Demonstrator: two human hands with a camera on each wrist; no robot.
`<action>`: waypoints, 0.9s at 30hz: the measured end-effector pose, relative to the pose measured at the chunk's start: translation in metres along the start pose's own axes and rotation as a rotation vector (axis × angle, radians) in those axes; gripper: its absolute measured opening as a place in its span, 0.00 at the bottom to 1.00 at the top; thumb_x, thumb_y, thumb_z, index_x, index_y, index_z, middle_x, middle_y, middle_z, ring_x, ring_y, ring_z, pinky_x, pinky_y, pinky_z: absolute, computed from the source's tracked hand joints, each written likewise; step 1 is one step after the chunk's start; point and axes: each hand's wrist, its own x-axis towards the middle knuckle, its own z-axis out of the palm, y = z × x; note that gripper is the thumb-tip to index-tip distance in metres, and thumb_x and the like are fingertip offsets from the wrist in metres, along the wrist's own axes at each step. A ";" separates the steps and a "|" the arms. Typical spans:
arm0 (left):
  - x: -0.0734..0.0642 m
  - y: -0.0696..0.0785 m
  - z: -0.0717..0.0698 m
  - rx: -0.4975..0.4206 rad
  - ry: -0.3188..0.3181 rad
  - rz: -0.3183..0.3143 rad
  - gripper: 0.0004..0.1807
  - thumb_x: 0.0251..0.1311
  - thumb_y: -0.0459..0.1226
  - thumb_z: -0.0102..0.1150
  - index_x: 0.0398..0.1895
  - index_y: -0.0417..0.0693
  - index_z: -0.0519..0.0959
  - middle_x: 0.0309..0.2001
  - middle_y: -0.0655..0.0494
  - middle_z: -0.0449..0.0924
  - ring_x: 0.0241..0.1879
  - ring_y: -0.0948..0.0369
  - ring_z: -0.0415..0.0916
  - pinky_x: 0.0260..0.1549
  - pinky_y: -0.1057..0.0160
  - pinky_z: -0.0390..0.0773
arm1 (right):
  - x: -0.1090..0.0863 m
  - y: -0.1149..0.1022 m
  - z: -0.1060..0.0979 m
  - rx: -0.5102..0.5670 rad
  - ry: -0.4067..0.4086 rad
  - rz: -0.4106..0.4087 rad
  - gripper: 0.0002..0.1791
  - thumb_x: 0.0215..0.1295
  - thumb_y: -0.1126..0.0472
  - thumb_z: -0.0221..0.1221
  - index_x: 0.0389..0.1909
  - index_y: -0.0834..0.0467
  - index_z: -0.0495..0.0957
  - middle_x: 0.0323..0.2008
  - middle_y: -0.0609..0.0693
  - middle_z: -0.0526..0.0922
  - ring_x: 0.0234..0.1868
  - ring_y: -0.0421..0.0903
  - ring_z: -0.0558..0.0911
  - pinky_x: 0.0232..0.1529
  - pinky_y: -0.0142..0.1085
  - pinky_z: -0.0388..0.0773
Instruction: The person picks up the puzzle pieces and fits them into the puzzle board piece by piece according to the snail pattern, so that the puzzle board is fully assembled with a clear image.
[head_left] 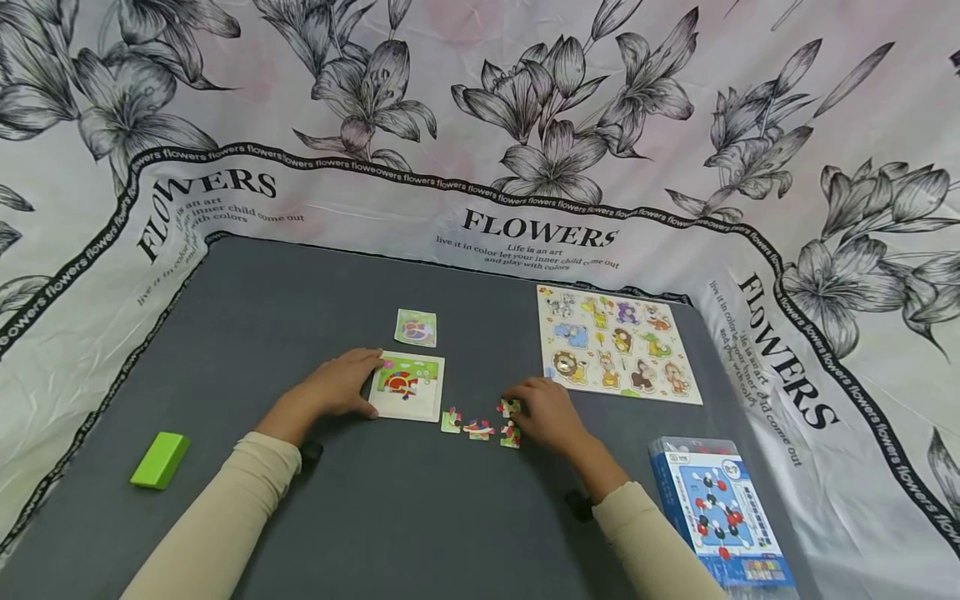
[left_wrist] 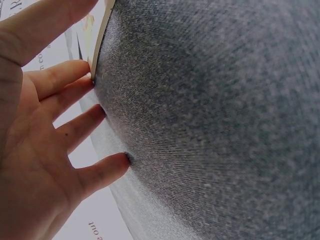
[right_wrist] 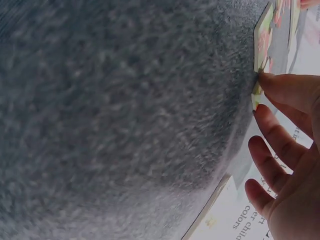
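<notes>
My left hand (head_left: 341, 385) rests at the left edge of a small square puzzle board (head_left: 405, 410), its spread fingers touching the rim. Part of a picture in green, red and orange fills the board's upper area. To the right, my right hand (head_left: 546, 412) pinches a small green puzzle piece (right_wrist: 256, 95) between thumb and index finger, low over the table; the hand hides part of it in the head view. Loose pieces lie between the hands: a corner piece (head_left: 450, 421), a red-and-white piece (head_left: 478, 430) and a green-and-red piece (head_left: 511, 435).
A small picture card (head_left: 416, 328) lies beyond the board. An animal puzzle board (head_left: 618, 343) sits at the back right, and a boxed molecule set (head_left: 722, 508) at the front right. On the left is a green block (head_left: 161, 460). Floral cloth (head_left: 525, 179) surrounds the grey tabletop.
</notes>
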 end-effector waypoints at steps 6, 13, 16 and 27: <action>-0.002 -0.003 -0.002 0.004 0.003 0.003 0.48 0.47 0.46 0.75 0.70 0.39 0.64 0.73 0.40 0.56 0.72 0.42 0.52 0.62 0.32 0.58 | 0.000 0.002 0.002 -0.013 -0.007 0.002 0.14 0.57 0.60 0.69 0.45 0.52 0.85 0.42 0.49 0.83 0.44 0.50 0.79 0.48 0.48 0.75; -0.006 -0.005 -0.003 -0.005 0.001 -0.005 0.48 0.48 0.46 0.75 0.70 0.39 0.64 0.73 0.40 0.56 0.72 0.42 0.52 0.62 0.31 0.57 | 0.005 -0.001 0.002 -0.015 -0.005 -0.016 0.14 0.58 0.59 0.69 0.46 0.52 0.85 0.43 0.50 0.83 0.46 0.51 0.79 0.50 0.50 0.75; -0.006 -0.005 -0.003 -0.006 0.000 -0.008 0.48 0.48 0.46 0.75 0.70 0.40 0.64 0.73 0.41 0.56 0.72 0.42 0.52 0.62 0.31 0.57 | 0.009 -0.004 0.002 -0.008 0.005 -0.029 0.14 0.58 0.58 0.69 0.46 0.53 0.85 0.43 0.50 0.84 0.46 0.52 0.80 0.51 0.51 0.74; -0.003 -0.001 -0.004 0.008 -0.004 0.012 0.48 0.48 0.48 0.75 0.71 0.41 0.63 0.73 0.43 0.56 0.73 0.44 0.52 0.64 0.33 0.57 | 0.031 -0.029 0.006 -0.005 0.000 -0.068 0.15 0.59 0.56 0.68 0.48 0.51 0.84 0.45 0.50 0.83 0.49 0.53 0.79 0.55 0.53 0.72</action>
